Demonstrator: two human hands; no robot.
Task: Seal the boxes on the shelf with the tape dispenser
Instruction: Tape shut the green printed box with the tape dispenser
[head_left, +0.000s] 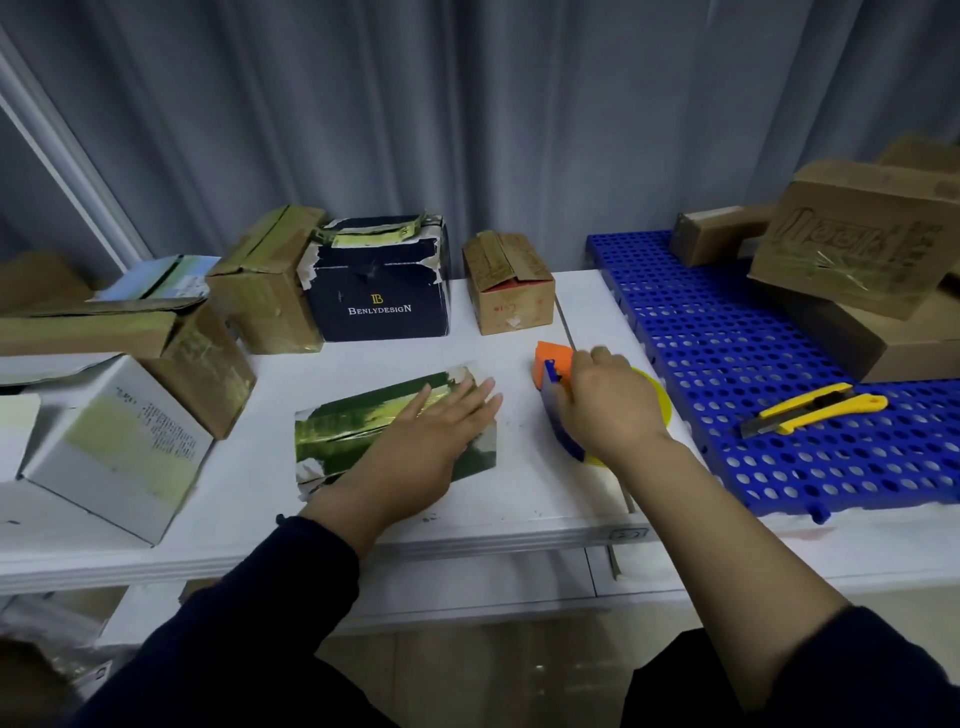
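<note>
Nearest the camera, two forearms in dark sleeves (260, 623) reach over the front edge of a white shelf (519, 499). The left hand (441, 421) lies flat, fingers straight and together, pressing on a low green printed cardboard box (353, 436) striped with glossy tape, at the middle of the shelf. Just right of that box and apart from it, the right hand (608, 410) curls its fingers round an orange and blue tape dispenser with a yellow roll (553, 364), low on the shelf surface. Further right, a blue perforated plastic mat (727, 353) carries two yellow utility knives (815, 410) side by side. At the left sits a tilted white cardboard box (119, 447). Farther back, in a row, stand a taped brown carton (265, 296), a navy box lettered BENLYDESIGN (379, 296) and a small brown carton (509, 286). More stacked brown cartons (852, 244) sit far right on the mat. A grey curtain (467, 104) hangs behind.
</note>
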